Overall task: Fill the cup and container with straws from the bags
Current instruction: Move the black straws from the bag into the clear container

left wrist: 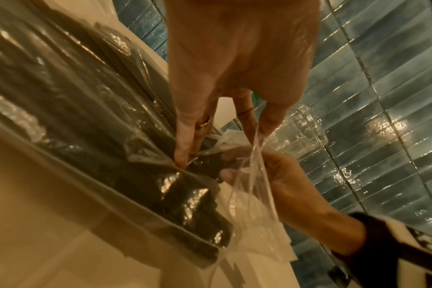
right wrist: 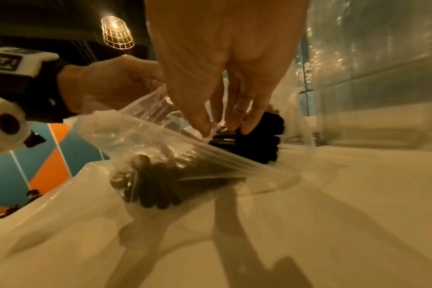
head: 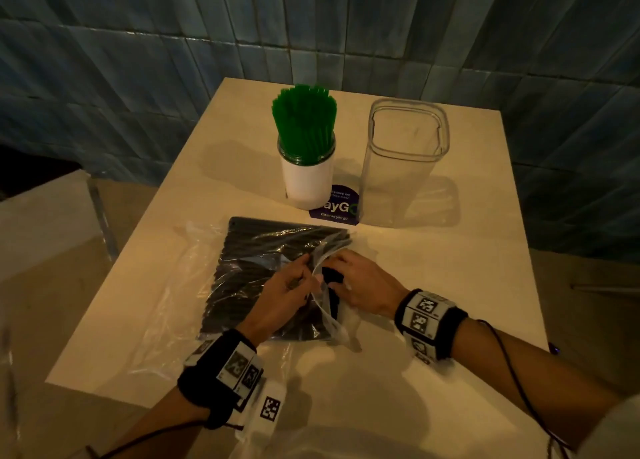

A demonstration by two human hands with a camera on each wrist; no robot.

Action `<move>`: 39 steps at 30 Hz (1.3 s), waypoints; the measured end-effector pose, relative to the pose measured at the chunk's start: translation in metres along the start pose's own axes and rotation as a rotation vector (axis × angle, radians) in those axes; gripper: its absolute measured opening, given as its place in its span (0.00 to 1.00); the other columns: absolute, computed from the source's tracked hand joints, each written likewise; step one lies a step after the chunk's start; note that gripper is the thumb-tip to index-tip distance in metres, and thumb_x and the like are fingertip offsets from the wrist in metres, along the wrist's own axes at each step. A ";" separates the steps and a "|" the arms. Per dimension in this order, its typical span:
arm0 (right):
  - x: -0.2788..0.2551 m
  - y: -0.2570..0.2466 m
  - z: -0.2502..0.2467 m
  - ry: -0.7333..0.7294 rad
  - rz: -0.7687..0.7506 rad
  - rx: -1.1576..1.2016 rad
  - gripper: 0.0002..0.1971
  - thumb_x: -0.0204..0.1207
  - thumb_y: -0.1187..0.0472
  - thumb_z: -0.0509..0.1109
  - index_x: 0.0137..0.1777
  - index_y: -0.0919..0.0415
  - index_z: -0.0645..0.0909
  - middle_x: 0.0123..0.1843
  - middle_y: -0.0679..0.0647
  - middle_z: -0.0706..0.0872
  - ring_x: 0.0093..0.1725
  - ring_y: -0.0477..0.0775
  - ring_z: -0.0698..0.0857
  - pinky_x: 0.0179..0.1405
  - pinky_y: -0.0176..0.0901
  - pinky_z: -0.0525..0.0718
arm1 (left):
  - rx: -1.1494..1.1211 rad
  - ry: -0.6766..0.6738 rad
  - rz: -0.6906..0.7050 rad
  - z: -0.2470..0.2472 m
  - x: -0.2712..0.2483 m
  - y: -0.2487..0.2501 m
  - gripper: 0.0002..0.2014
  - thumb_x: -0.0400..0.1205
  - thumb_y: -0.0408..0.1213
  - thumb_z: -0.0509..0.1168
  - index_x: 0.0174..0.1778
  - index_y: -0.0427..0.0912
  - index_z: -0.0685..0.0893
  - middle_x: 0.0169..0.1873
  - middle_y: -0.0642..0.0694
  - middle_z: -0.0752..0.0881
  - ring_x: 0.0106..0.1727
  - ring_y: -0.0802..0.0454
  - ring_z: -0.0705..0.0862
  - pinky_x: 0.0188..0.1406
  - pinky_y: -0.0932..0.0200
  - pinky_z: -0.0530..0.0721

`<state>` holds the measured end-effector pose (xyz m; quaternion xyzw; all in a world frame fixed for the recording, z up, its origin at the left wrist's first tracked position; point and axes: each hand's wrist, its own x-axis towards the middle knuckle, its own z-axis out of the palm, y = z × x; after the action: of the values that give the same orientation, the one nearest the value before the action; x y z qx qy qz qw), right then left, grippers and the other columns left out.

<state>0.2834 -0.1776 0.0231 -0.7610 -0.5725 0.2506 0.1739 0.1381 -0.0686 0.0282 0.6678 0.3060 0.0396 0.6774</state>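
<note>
A clear bag (head: 263, 268) packed with black straws (head: 242, 278) lies flat on the table's near half. My left hand (head: 306, 268) pinches the upper flap of the bag's open mouth (left wrist: 257, 136) and lifts it. My right hand (head: 337, 275) reaches into that mouth, thumb and fingers curled round the ends of the black straws (right wrist: 261, 140). Behind the bag stands a white cup (head: 306, 178) crammed with green straws (head: 304, 119). Right of the cup is a tall clear container (head: 405, 160) with nothing inside, also in the right wrist view as the clear container (right wrist: 373, 78).
A second, flattened clear bag (head: 156, 302) lies under and left of the full one. A purple sticker (head: 339, 209) sits on the cream table (head: 467, 302) between cup and container. A blue tiled wall (head: 138, 60) runs behind; the table's edges are close on both sides.
</note>
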 end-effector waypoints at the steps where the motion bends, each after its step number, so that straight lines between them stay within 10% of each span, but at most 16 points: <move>1: 0.006 -0.003 0.004 0.007 -0.001 0.002 0.20 0.77 0.60 0.68 0.69 0.58 0.76 0.70 0.55 0.75 0.67 0.53 0.74 0.66 0.38 0.73 | 0.013 0.004 -0.003 0.000 0.000 -0.001 0.09 0.82 0.41 0.64 0.40 0.39 0.80 0.59 0.66 0.82 0.57 0.43 0.83 0.57 0.42 0.82; 6: 0.021 -0.016 0.016 0.085 0.075 -0.028 0.17 0.76 0.55 0.69 0.62 0.62 0.77 0.63 0.58 0.78 0.59 0.56 0.78 0.58 0.43 0.80 | 0.025 0.005 -0.009 -0.002 0.005 -0.008 0.12 0.81 0.45 0.65 0.36 0.42 0.83 0.57 0.73 0.80 0.61 0.52 0.82 0.62 0.38 0.80; 11: 0.019 -0.018 0.029 0.136 0.127 -0.043 0.16 0.79 0.63 0.64 0.65 0.68 0.73 0.63 0.63 0.77 0.62 0.62 0.77 0.60 0.50 0.78 | 0.414 0.140 0.164 0.002 0.004 -0.010 0.11 0.81 0.47 0.64 0.38 0.45 0.84 0.55 0.57 0.83 0.57 0.62 0.79 0.67 0.44 0.76; 14: 0.020 -0.016 0.035 0.161 0.117 -0.017 0.16 0.79 0.57 0.66 0.64 0.62 0.76 0.62 0.60 0.80 0.60 0.58 0.81 0.58 0.48 0.82 | 0.771 0.235 0.245 0.002 0.005 -0.016 0.17 0.76 0.60 0.59 0.36 0.52 0.84 0.71 0.49 0.73 0.76 0.46 0.66 0.76 0.35 0.58; 18: 0.012 -0.016 0.036 0.152 0.046 -0.207 0.17 0.72 0.65 0.69 0.60 0.69 0.80 0.60 0.69 0.82 0.58 0.68 0.83 0.56 0.56 0.83 | 0.577 0.102 0.074 -0.001 0.008 -0.023 0.09 0.76 0.58 0.64 0.32 0.61 0.79 0.79 0.48 0.63 0.82 0.41 0.50 0.76 0.27 0.50; 32: 0.018 -0.014 0.027 -0.105 0.216 -0.272 0.23 0.75 0.55 0.70 0.67 0.63 0.73 0.66 0.64 0.77 0.59 0.63 0.81 0.57 0.52 0.82 | 0.529 0.109 0.053 0.001 0.006 -0.009 0.12 0.78 0.47 0.68 0.28 0.60 0.79 0.78 0.47 0.66 0.81 0.43 0.57 0.77 0.32 0.56; 39: -0.013 0.002 -0.002 -0.229 0.339 -0.468 0.12 0.79 0.55 0.62 0.57 0.60 0.79 0.56 0.59 0.84 0.54 0.60 0.83 0.47 0.46 0.77 | 0.544 0.095 0.027 -0.004 0.016 -0.025 0.13 0.72 0.64 0.62 0.27 0.63 0.81 0.72 0.46 0.75 0.81 0.48 0.57 0.78 0.31 0.49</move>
<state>0.2834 -0.1910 0.0260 -0.8319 -0.4953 0.2217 -0.1159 0.1403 -0.0601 -0.0007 0.8265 0.3278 -0.0035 0.4575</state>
